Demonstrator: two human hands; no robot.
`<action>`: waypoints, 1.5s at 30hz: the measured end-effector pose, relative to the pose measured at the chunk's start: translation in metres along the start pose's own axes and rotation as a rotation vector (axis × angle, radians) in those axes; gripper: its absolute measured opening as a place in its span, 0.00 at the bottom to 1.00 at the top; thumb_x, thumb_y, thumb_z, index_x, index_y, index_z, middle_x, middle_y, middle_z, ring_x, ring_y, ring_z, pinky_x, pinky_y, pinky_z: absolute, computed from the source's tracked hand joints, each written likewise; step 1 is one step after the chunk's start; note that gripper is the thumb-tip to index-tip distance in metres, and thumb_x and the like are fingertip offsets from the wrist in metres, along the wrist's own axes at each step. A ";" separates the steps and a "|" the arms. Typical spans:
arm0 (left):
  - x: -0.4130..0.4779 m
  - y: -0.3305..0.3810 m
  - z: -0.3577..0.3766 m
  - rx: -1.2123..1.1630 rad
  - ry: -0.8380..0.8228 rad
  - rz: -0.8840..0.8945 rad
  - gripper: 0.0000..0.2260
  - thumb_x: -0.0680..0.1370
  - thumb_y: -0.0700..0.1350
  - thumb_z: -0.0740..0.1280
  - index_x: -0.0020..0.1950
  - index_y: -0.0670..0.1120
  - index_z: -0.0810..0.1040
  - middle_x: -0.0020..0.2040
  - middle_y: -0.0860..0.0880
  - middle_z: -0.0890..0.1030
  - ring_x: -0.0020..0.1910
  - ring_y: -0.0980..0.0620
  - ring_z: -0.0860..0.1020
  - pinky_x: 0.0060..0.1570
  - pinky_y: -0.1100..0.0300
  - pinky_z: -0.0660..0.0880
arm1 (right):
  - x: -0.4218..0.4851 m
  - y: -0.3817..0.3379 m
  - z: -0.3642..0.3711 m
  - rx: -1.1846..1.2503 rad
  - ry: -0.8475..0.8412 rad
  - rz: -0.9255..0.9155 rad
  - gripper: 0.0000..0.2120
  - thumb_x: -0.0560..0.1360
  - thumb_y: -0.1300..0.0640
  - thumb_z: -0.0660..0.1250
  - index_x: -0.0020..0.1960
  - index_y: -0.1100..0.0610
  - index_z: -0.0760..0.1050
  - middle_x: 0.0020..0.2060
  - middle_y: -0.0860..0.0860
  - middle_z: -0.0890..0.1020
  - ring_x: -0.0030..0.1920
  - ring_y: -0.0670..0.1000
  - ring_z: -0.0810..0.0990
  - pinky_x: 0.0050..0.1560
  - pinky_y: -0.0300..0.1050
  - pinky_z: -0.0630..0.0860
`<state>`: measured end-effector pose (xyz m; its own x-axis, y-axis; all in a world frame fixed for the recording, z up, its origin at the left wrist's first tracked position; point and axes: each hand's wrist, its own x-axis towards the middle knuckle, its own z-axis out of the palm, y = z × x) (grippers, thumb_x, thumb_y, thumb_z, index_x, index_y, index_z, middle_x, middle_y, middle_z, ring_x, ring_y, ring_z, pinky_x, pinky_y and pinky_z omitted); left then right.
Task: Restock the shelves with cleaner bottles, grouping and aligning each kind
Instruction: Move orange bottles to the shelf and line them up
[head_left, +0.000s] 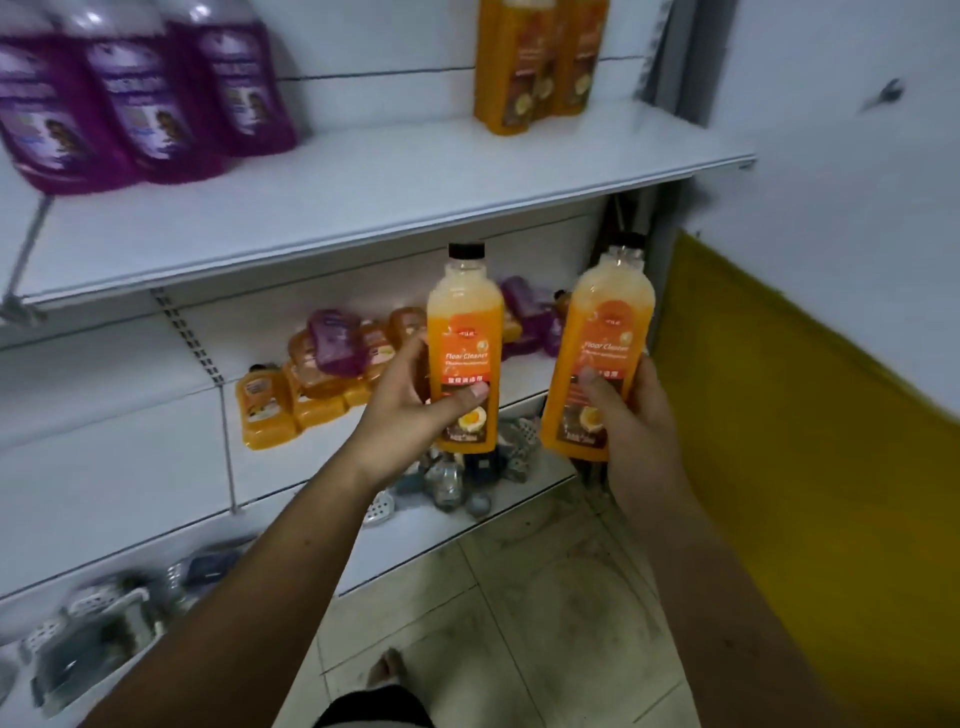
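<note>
The white metal shelving unit fills the left of the view. Its broad white upper shelf already shows the sorting plan. A row of tall purple plastic bottles stands together at its left. A pair of tall orange plastic bottles stands at its right end, and the bare board between them is likely kept for more of each kind. On the middle shelf a loose heap of orange and purple bottles lies tumbled on its sides, apparently unsorted stock. In the air in front of that heap are two orange floor-cleaner bottles with black caps, both roughly upright with their labels towards the person, probably so the kind can be read and the fronts matched. The left hand grips the left bottle low down, thumb pressed across the label and fingers curled behind. The right hand clamps the right bottle the same way. This low hold leaves both bases clear, which should suit standing them beside the orange pair.
</note>
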<state>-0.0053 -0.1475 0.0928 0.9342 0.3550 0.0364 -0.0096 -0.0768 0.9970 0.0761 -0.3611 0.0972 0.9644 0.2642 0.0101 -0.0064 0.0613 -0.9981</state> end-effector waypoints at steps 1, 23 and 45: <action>0.010 0.011 0.010 0.004 0.006 0.024 0.30 0.70 0.50 0.78 0.71 0.55 0.74 0.61 0.56 0.84 0.60 0.57 0.83 0.56 0.59 0.81 | 0.007 -0.012 -0.007 0.008 0.023 -0.026 0.24 0.74 0.42 0.72 0.69 0.44 0.75 0.59 0.44 0.85 0.58 0.48 0.85 0.58 0.54 0.83; 0.261 0.168 0.055 0.218 0.054 0.430 0.36 0.71 0.47 0.82 0.73 0.61 0.68 0.61 0.60 0.83 0.60 0.59 0.82 0.49 0.61 0.83 | 0.264 -0.143 -0.050 -0.192 0.071 -0.405 0.20 0.75 0.49 0.73 0.65 0.54 0.79 0.54 0.47 0.87 0.55 0.47 0.86 0.51 0.41 0.83; 0.419 0.271 0.110 0.882 0.224 0.392 0.34 0.66 0.49 0.84 0.66 0.54 0.70 0.54 0.61 0.81 0.49 0.61 0.83 0.44 0.67 0.78 | 0.527 -0.164 -0.057 -0.190 -0.388 -0.424 0.20 0.74 0.42 0.75 0.64 0.44 0.77 0.59 0.43 0.85 0.61 0.46 0.84 0.63 0.59 0.81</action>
<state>0.4234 -0.1222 0.3705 0.8318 0.3175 0.4553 0.0506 -0.8603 0.5073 0.6007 -0.2864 0.2623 0.7056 0.5884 0.3949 0.4390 0.0744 -0.8954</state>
